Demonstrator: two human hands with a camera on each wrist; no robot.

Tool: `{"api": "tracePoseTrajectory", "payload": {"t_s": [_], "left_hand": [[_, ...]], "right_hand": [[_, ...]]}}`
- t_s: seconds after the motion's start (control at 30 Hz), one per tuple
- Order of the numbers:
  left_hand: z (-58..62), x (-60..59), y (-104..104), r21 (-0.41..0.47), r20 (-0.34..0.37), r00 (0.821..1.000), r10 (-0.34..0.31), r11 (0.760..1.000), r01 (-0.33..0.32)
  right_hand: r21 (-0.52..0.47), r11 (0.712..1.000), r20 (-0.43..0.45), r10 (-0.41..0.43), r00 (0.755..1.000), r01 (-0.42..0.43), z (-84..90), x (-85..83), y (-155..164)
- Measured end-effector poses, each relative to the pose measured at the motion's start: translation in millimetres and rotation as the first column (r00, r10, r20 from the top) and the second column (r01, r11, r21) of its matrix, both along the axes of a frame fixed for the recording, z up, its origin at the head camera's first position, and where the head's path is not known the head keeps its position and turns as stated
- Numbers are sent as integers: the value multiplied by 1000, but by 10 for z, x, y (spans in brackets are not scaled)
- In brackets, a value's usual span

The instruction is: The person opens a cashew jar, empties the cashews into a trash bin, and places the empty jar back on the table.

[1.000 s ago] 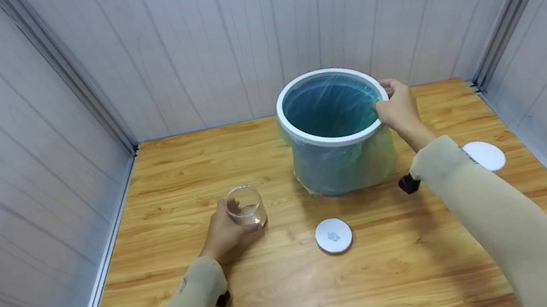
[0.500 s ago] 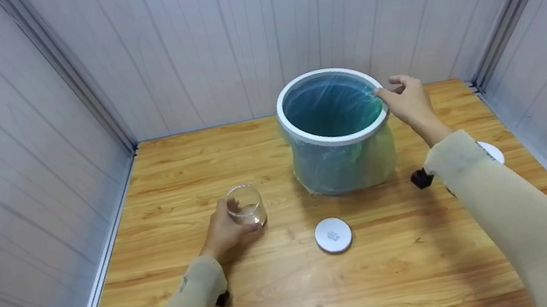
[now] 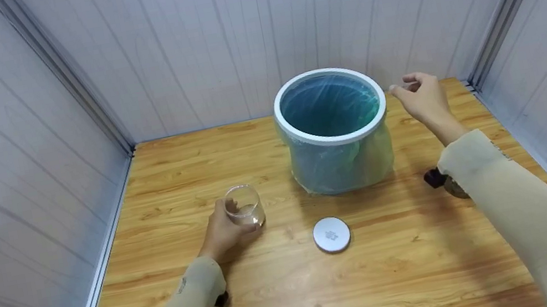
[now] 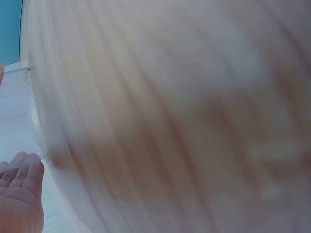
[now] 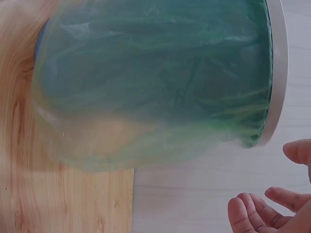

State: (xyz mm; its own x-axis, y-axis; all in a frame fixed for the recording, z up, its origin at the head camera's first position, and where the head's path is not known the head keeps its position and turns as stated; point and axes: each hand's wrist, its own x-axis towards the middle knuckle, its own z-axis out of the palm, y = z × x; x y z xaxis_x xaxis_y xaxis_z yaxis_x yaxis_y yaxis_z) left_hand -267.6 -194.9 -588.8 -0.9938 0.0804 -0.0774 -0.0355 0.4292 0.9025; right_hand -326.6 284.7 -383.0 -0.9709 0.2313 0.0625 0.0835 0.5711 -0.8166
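My left hand [image 3: 223, 231] is curled round a clear glass jar [image 3: 245, 209] standing without a lid on the wooden table, left of the middle. The left wrist view catches just part of that hand's fingers [image 4: 32, 179] at its edge. A round white lid [image 3: 331, 234] with small print lies flat, right of the jar. Farther back stands a trash can [image 3: 336, 140] with a white rim, lined with a translucent green bag [image 3: 343, 166]. My right hand [image 3: 424, 100] is just right of the rim, apart from it, fingers loosely bent with nothing between them.
A brownish, glassy thing [image 3: 455, 189] shows beside my right sleeve, mostly hidden behind it. White panel walls [image 3: 241, 35] enclose the wooden table [image 3: 277, 299] at the back and both sides.
My right hand has let go of the trash can's rim and moved right, away from it. My left hand stays on the glass jar.
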Motion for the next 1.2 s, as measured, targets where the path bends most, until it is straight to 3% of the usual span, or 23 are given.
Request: {"api": "tracePoseTrajectory", "payload": {"t_s": [1.0,1.2], "left_hand": [[-28,0,12,21,-29,1000,8,1000,-7],[-33,4,10,31,-14,1000,10,999,-10]], "right_hand": [[136,991,3,1,1000,-1,-179,183,434],[167,986,68,18,998,-29,-194,204,563]]}}
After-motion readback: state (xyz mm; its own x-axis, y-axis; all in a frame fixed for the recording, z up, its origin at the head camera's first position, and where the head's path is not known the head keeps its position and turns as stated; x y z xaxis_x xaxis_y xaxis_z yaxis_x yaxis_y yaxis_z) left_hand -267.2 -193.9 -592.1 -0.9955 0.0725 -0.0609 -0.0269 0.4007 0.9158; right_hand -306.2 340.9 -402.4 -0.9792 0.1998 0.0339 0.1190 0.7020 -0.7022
